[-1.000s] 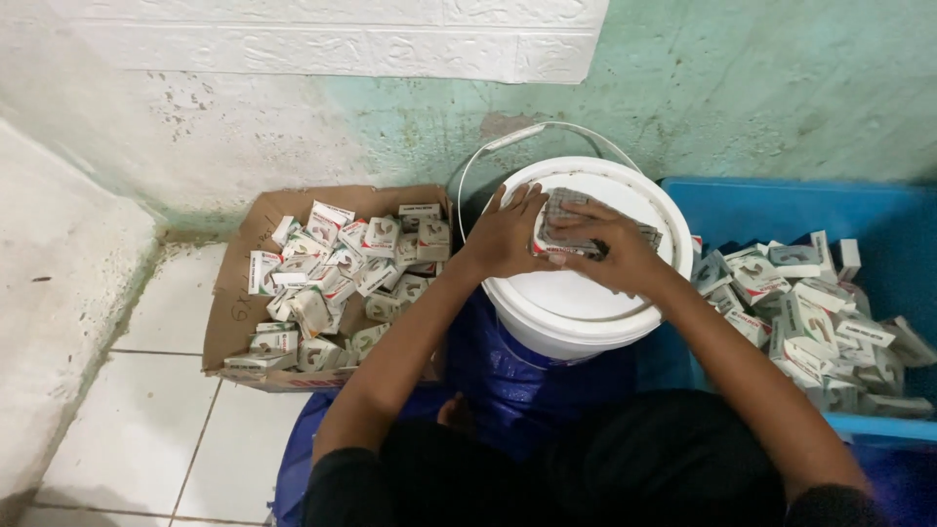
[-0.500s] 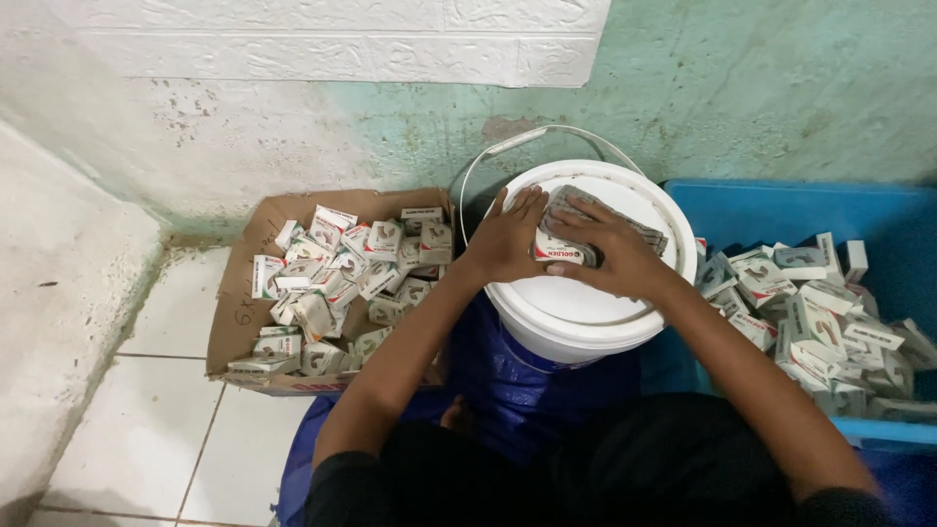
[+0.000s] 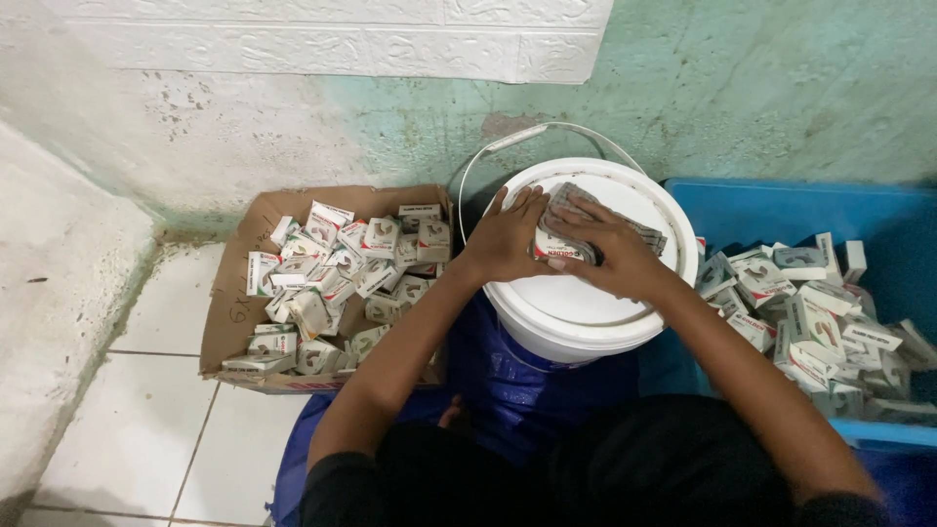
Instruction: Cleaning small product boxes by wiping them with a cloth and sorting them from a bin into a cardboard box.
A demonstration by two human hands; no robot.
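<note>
A white lidded bucket [image 3: 576,312] with a wire handle stands between my knees. On its lid lies a flat grey cardboard piece [image 3: 639,232], with a small white carton [image 3: 558,250] on top of it. My left hand [image 3: 508,234] presses the carton's left side, fingers curled over it. My right hand [image 3: 610,256] covers its right side and grips it from above. Much of the carton is hidden under my fingers.
An open brown cardboard box [image 3: 234,283] on the tiled floor to the left holds several small white cartons [image 3: 342,278]. A blue plastic tub [image 3: 781,210] on the right holds several more cartons [image 3: 810,312]. A stained green and white wall runs behind.
Both hands stay on the carton on the bucket lid; they have shifted only slightly, the fingers closing a little more over it.
</note>
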